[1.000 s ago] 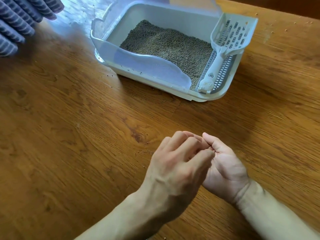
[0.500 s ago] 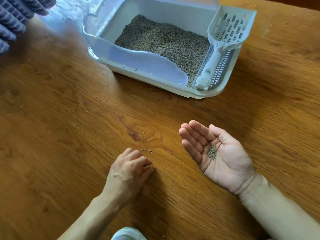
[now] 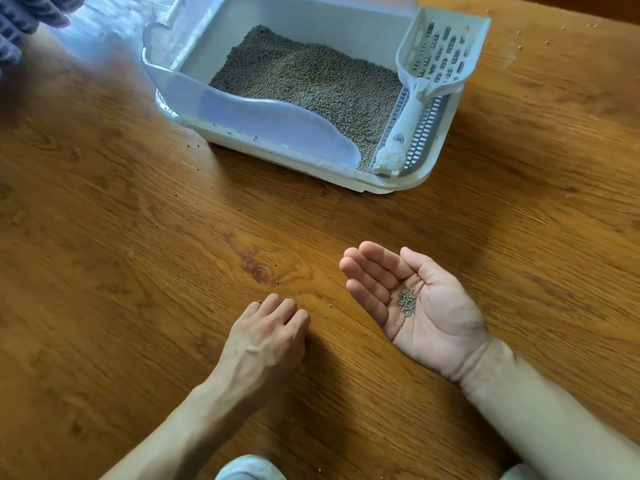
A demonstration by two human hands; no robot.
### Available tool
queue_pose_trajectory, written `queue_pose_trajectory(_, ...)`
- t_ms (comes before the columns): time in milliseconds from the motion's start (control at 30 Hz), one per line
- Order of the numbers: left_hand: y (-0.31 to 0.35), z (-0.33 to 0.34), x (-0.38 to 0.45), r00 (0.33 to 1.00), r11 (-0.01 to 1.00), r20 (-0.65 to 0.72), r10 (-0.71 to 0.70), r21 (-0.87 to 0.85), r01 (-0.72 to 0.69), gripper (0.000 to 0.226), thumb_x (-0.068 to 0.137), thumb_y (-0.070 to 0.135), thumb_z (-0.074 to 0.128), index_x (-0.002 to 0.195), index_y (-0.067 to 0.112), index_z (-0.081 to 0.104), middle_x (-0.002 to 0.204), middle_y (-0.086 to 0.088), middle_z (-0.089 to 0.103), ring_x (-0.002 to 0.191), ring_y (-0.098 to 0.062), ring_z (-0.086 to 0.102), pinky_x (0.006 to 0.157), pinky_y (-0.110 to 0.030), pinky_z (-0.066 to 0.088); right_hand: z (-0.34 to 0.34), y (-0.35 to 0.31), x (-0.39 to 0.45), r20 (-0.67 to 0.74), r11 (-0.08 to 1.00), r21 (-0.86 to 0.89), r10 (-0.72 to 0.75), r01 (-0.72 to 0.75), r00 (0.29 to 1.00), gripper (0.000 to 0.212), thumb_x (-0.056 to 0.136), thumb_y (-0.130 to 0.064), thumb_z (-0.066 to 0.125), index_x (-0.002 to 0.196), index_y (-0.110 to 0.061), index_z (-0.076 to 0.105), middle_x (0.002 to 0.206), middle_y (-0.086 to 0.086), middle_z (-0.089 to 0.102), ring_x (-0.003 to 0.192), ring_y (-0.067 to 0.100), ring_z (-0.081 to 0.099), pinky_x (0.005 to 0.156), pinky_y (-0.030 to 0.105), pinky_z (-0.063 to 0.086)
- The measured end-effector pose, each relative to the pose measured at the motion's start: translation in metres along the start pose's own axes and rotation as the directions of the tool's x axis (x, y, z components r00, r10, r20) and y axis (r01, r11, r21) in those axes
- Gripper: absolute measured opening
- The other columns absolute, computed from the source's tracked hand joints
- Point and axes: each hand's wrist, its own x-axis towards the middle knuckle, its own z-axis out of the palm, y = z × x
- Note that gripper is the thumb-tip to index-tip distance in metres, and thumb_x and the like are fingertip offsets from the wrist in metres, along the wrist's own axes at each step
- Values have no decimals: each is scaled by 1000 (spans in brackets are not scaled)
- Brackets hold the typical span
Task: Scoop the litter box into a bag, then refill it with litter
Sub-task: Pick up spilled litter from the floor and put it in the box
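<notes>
Two bare hands sit low over the wooden desk [image 3: 104, 237] in the head view. At about five o'clock the right hand [image 3: 415, 306] lies palm up, fingers straight and relaxed, cupping a small heap of grey litter grains [image 3: 407, 302] in the hollow of the palm. At six o'clock the left hand [image 3: 266, 337] is palm down with its fingers curled, fingertips at the desk surface among a few stray grains [image 3: 278, 282] — whether it pinches any of them I cannot tell.

Up at twelve to one o'clock stands the litter box [image 3: 263, 133], pale plastic with a translucent curved front wall, well apart from both hands. Grey-brown litter [image 3: 311, 84] fills its tray, heaped higher toward the far left. Along the box's right side a slotted grid [image 3: 420, 136] runs front to back, and the white scoop [image 3: 440, 53] rests on it — slotted head at the far end, handle pointing toward the near rim.

More loose grains dot the desk just in front of the box and at the far right edge. At ten o'clock, in the top left corner, a striped blue-grey fabric [image 3: 20, 19] juts into view.
</notes>
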Motion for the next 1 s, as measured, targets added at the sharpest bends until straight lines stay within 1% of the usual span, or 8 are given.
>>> queue_pose_trajectory(100, 23, -32, 9, 988, 976, -126, -93, -210, 65, 10, 95, 21, 51, 90, 15, 58, 83, 4, 53, 72, -13, 44, 59, -31, 47, -1, 0, -1, 19, 1000, -5, 2, -2, 1000, 56, 100, -32, 30, 97, 3, 74, 108, 22, 70, 100, 31, 70, 82, 38, 59)
queue_pose_trajectory(233, 69, -77, 31, 937, 926, -342, -68, -372, -69, 13, 96, 17, 56, 85, 9, 61, 82, 1, 54, 74, -18, 48, 63, -34, 45, -2, 1, -4, 30, 999, -11, 41, -40, 999, 53, 100, -33, 33, 101, 2, 73, 110, 22, 70, 100, 29, 70, 79, 37, 60)
queue_pose_trajectory(400, 97, -78, 50, 921, 946, -388, 43, -281, -163, 9, 91, 11, 65, 86, 7, 71, 91, -7, 65, 80, -26, 55, 66, -42, 47, -2, 5, -8, 49, 986, -17, 167, -166, 985, 50, 94, -34, 47, 135, -5, 52, 127, 16, 57, 125, 25, 52, 111, 37, 37)
queue_pose_trajectory(533, 76, -84, 42, 875, 913, -476, -84, -388, -124, 9, 92, 6, 66, 92, 6, 75, 92, -4, 65, 83, -23, 60, 74, -33, 49, -6, 1, -10, 52, 999, -12, 31, -31, 998, 47, 96, -34, 42, 105, 2, 72, 106, 20, 71, 102, 27, 67, 92, 38, 54)
queue_pose_trajectory(600, 50, -83, 38, 850, 886, -449, -275, -462, 43, 11, 95, 5, 63, 94, 10, 73, 89, 1, 64, 80, -14, 58, 72, -17, 44, -12, -3, -9, 65, 999, 46, -9, 6, 998, 52, 98, -32, 35, 104, 4, 72, 109, 22, 70, 103, 31, 68, 85, 39, 58)
queue_pose_trajectory(667, 25, -68, 35, 862, 842, -323, -391, -504, 193, 9, 92, 7, 68, 94, 15, 72, 87, 6, 63, 78, -10, 58, 66, -13, 43, -18, -7, -10, 63, 998, 57, -27, 23, 998, 52, 99, -31, 32, 109, 5, 69, 115, 23, 68, 110, 32, 65, 90, 41, 56)
queue_pose_trajectory(800, 7, -23, 22, 931, 904, -192, -309, -364, 225, 11, 83, 12, 79, 92, 15, 75, 87, 5, 64, 79, -12, 57, 64, -28, 52, -25, -12, -6, 85, 998, 63, -30, 24, 996, 54, 101, -32, 30, 117, 5, 65, 122, 23, 64, 117, 32, 61, 96, 42, 52)
queue_pose_trajectory(1000, 16, 10, 32, 970, 950, -109, -218, -252, 185, 12, 82, 25, 80, 92, 20, 75, 88, 6, 64, 81, -15, 51, 59, -29, 50, -26, -15, -4, 105, 996, 90, -20, 11, 994, 52, 100, -32, 32, 117, 4, 65, 123, 22, 64, 118, 32, 61, 95, 42, 53)
